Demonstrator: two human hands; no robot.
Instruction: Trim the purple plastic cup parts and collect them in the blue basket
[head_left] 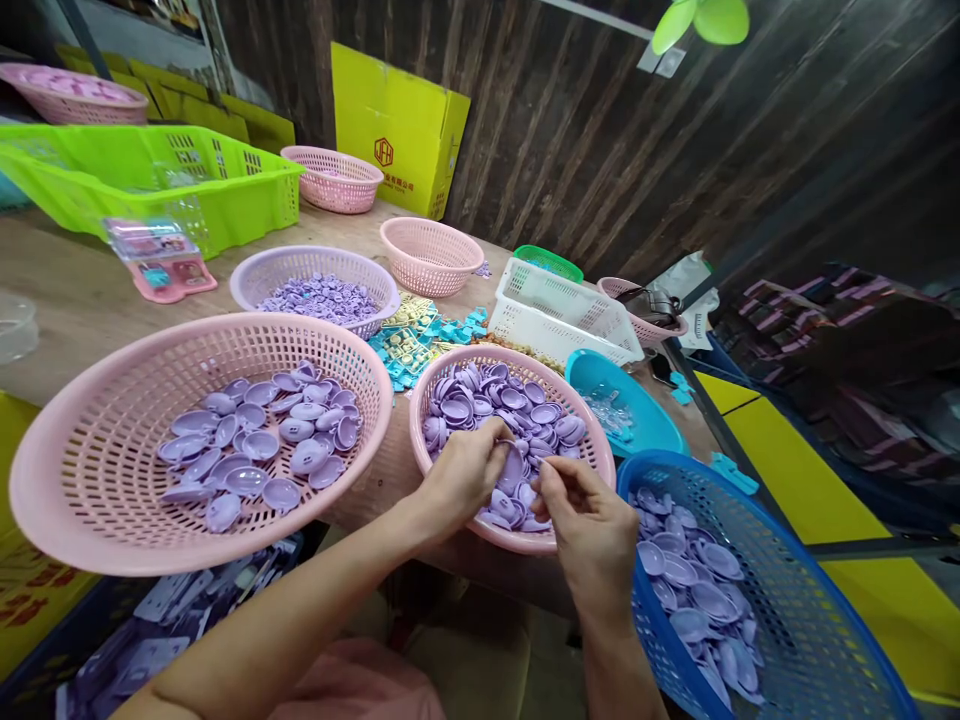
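1. The large pink basket [97, 470] sits at the left on the wooden table [67, 290]. It holds a loose, shallow layer of lilac oval shells, most lying hollow side up.
2. The blue basket [795, 600] stands at the lower right, tilted toward the person, with more lilac shells heaped on its near left side.
3. The small pink basket [577, 425] rests between those two at the table's near edge. Both hands work over its front rim, above a dense pile of lilac shells [487, 395].
4. The left hand [465, 475] reaches in from the lower left with its fingers curled and pinched together around one lilac shell.
5. The right hand [592, 525] comes up from below, thumb and forefinger pinched close to the left hand's fingertips. What they grip is too small to tell.
6. The lilac shell [516, 466] lies between the two hands, just over the pile. It is a smooth, glossy, pale purple oval cup. Its long axis seems to run roughly up and down in the view, tipped toward the right hand; fingers hide much of it.
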